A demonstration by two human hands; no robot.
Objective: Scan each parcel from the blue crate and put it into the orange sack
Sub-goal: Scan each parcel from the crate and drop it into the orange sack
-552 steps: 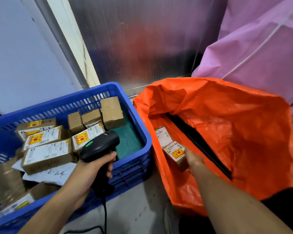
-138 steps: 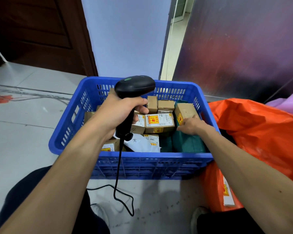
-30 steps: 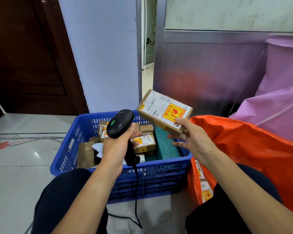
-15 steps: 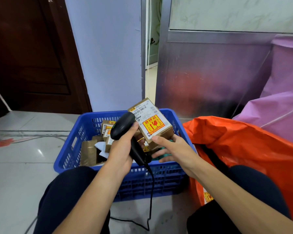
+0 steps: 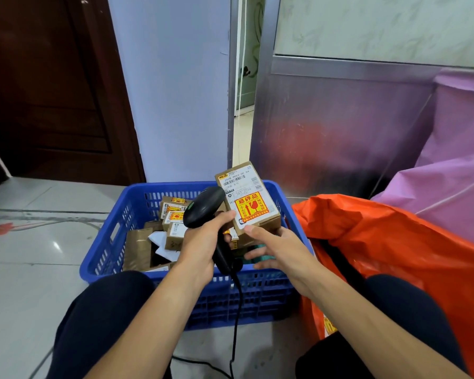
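Parcel point(image 5: 246, 198) sits tilted at the middle of the frame, above the far right corner of the blue crate point(image 5: 112, 242). My right hand point(image 5: 281, 250) pinches it at its near lower edge, thumb on the printed face, fingers point(image 5: 253, 254) underneath. It is a small, stiff cardboard box, probably light, and the red-and-yellow fragile sticker point(image 5: 252, 207) says go gently. I judge the firm edges and corners the best hold, since the glossy face may be slick. My left hand point(image 5: 203, 242) is wrapped round the handle of the black plastic scanner point(image 5: 204, 206), its head just beside the parcel. More brown boxes point(image 5: 173, 217) lie in the crate's latticed plastic. The crinkled orange sack point(image 5: 394, 242) gapes at the right.
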